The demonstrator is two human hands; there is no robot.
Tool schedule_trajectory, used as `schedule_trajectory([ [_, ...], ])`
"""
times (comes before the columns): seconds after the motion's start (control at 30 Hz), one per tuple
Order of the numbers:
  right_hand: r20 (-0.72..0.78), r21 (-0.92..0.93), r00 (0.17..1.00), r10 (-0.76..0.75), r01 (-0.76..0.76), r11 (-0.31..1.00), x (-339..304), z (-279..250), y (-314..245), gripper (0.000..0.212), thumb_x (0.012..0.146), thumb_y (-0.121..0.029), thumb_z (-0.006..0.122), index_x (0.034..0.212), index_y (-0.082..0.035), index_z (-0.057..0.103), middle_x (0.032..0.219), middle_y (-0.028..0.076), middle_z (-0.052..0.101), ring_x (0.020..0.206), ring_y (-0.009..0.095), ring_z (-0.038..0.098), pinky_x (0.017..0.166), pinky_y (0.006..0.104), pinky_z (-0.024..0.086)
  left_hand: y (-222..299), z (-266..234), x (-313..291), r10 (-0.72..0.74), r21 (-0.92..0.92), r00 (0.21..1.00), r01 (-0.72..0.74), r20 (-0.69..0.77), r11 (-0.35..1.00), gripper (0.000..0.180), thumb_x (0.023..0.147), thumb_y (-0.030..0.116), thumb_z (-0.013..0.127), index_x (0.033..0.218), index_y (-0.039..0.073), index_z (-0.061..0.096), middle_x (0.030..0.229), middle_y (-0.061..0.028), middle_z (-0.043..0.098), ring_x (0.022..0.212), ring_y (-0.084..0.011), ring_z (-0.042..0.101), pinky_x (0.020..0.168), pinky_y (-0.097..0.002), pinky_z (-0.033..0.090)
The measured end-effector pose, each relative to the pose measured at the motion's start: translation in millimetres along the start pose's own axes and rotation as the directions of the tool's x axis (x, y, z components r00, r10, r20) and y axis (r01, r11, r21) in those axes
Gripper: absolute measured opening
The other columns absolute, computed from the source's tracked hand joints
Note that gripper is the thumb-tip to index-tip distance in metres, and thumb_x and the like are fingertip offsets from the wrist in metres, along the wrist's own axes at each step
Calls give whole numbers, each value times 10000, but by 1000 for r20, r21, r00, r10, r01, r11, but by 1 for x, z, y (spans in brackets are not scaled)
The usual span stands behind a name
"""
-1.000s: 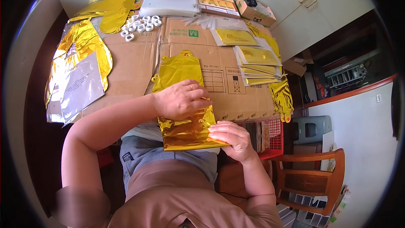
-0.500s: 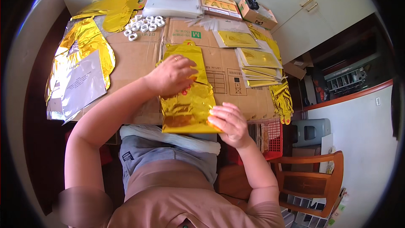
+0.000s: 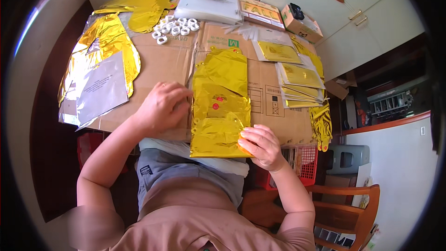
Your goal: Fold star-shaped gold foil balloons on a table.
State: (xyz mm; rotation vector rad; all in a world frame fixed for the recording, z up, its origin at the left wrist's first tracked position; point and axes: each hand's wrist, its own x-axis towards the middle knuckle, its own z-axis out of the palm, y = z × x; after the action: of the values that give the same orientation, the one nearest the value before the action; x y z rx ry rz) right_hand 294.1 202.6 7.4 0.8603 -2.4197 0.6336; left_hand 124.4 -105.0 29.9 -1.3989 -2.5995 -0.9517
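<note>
A folded gold foil balloon [image 3: 220,132] with small red marks lies lengthwise on the cardboard, its lower end at the table's near edge. My right hand [image 3: 261,146] pinches its lower right edge between thumb and fingers. My left hand [image 3: 165,104] is beside the balloon's left edge, with bent fingers apart from the thumb and nothing visible in them. Its fingertips come close to the foil; whether they touch it I cannot tell.
Cardboard [image 3: 160,65] covers the table. White rings [image 3: 175,30], a stack of clear bags [image 3: 209,3] and boxes [image 3: 302,22] stand at the back. Packed gold foil pieces [image 3: 302,76] lie right, loose gold foil [image 3: 111,37] left. A wooden chair [image 3: 367,214] stands lower right.
My left hand has moved left off the balloon's middle, uncovering the red marks. The right hand keeps its pinch at the lower right edge. The whole view has shifted slightly.
</note>
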Motion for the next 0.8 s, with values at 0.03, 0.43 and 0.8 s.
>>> schedule_trajectory([
  [0.03,8,-6,1000,3,-3,1000,-1,0,2,314,795,-61,717,1108,-89,719,1142,104,694,1093,283,664,986,461,512,2,2,-7,68,-9,998,-68,-17,998,408,804,150,711,1190,30,650,1171,-150,654,1058,-351,631,967,-464,478],
  [0.43,-69,125,983,171,-162,979,18,7,27,376,708,94,712,1035,-86,758,1090,78,732,1066,274,694,956,421,544,18,39,2,284,178,951,-261,-122,949,331,793,76,746,1118,62,686,1108,-87,690,1061,-254,668,1000,-457,493],
  [0.8,66,78,994,82,-87,993,8,5,42,455,672,14,743,1108,-114,742,1170,83,713,1133,285,668,1022,464,511,-1,15,15,152,-112,988,-152,-11,982,399,847,121,644,1224,-12,633,1273,-213,628,1262,-385,568,1149,-514,375],
])
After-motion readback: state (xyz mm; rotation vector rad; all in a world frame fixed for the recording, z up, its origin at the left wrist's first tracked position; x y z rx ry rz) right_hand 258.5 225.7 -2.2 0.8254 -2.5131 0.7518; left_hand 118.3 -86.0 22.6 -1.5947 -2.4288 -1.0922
